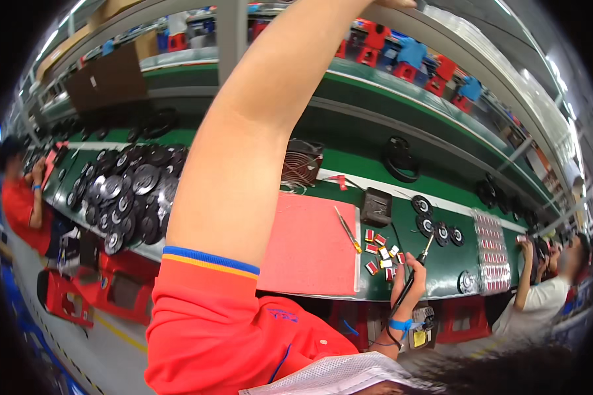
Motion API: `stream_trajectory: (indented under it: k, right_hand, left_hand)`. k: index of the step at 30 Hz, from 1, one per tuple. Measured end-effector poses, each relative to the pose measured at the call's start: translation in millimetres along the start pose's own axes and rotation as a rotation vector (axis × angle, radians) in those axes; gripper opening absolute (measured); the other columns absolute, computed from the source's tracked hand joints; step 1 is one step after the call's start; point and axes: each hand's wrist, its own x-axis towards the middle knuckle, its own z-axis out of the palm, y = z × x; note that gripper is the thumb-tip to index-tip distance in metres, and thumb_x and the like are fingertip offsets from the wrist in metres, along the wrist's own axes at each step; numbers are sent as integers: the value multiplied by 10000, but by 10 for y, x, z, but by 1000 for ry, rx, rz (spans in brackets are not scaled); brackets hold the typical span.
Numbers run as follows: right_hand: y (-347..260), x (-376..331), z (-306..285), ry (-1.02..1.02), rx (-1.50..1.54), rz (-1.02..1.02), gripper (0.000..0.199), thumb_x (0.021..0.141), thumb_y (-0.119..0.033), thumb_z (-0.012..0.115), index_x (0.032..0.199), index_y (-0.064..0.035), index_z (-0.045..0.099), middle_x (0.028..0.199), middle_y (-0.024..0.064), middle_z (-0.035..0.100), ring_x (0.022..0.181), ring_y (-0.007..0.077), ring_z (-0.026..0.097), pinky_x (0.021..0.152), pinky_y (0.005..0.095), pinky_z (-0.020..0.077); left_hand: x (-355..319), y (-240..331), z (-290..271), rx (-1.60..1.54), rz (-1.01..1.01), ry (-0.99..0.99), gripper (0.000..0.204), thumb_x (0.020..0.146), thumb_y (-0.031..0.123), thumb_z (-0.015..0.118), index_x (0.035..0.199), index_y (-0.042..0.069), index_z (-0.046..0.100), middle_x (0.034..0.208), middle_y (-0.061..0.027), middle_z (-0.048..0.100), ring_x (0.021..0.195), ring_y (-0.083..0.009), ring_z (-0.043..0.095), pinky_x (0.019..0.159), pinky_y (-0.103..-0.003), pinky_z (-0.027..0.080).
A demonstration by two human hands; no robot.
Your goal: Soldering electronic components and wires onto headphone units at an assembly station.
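My left arm rises across the middle of the view. Only part of my left hand [396, 3] shows at the top edge, by the upper shelf rail; its fingers are mostly cut off. My right hand [412, 283], with a blue wristband, is closed around a soldering iron [406, 293] with a black handle, its metal tip pointing up and away. Left of it, several small red-and-white battery packs [371, 249] lie loose on the green bench. A thin tool with a yellow end [348, 230] rests on the pink mat [316, 253]. Beyond stands a dark box [377, 207].
Round black parts [423, 205] lie beyond the iron's tip, with a clear tray [491, 253] to their right. A large heap of black discs [128, 191] covers the left bench. A fan [301, 162] stands behind the mat. People sit at both sides.
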Motion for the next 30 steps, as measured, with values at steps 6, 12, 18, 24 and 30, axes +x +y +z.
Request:
stream_trajectory:
  k: [6,12,18,24,30]
  right_hand:
    - [-53,-104,-87,51,4,102,199,813,32,620,996,-10,556,1061,171,645,983,270,618,881,347,456]
    - [-334,29,149,5,101,36,178,819,11,628,985,-35,584,1018,117,671,917,213,625,797,312,465]
    - [-783,133,332,-85,184,-113,191,792,47,630,948,-47,571,1018,109,676,918,221,629,755,291,457]
    - [-850,-48,316,-34,139,-268,195,792,51,627,953,-45,572,1010,103,682,905,200,623,760,295,461]
    - [-844,-266,133,11,167,-48,110,838,4,624,935,-31,584,1016,111,688,865,145,606,747,260,442]
  left_hand:
    - [85,-289,21,-16,213,-65,256,691,137,616,910,36,701,987,-245,636,945,-369,623,804,-423,499]
    - [-626,-94,-292,-4,434,127,136,688,70,622,789,-10,667,858,-239,638,857,-392,619,761,-439,493]
    - [-927,-102,-201,328,478,85,109,661,61,647,768,53,663,880,-143,639,906,-312,615,788,-456,456]
    - [-1148,-193,-94,291,467,262,154,707,85,615,859,67,636,927,-94,607,982,-283,526,819,-452,394]
    - [-2074,-69,-528,-841,292,354,307,785,135,647,1078,64,587,1050,-170,551,1034,-319,474,894,-525,341]
